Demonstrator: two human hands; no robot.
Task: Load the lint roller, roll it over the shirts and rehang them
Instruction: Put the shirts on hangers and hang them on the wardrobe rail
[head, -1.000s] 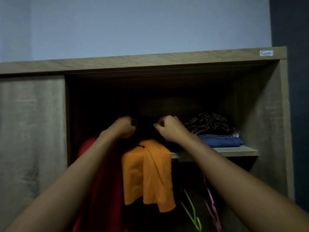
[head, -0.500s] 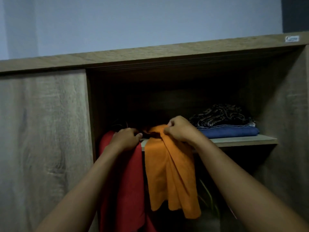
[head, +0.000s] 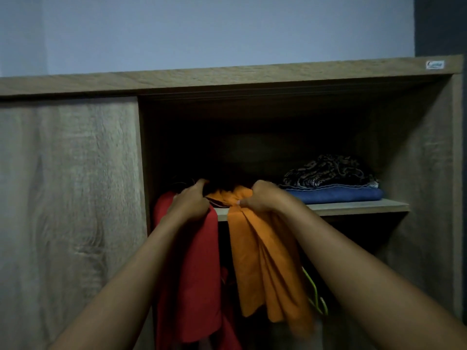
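Note:
An orange shirt (head: pixel 262 263) hangs inside the open wardrobe, its collar up in the dark. My right hand (head: pixel 265 198) grips its shoulder at the top right. My left hand (head: pixel 192 202) curls over the top between the orange collar and a red shirt (head: pixel 192 274) that hangs just to the left. The hangers and rail are hidden in shadow. No lint roller is in view.
A wooden shelf (head: pixel 353 205) on the right carries a folded blue garment (head: pixel 336 194) under a patterned dark one (head: pixel 328 170). The wardrobe's closed door panel (head: pixel 68 210) fills the left. A green hanger (head: pixel 316 294) shows low behind the orange shirt.
Both hands have come down from the dark rail area onto the top of the orange shirt. The view has shifted, so the wardrobe sits further right in the frame.

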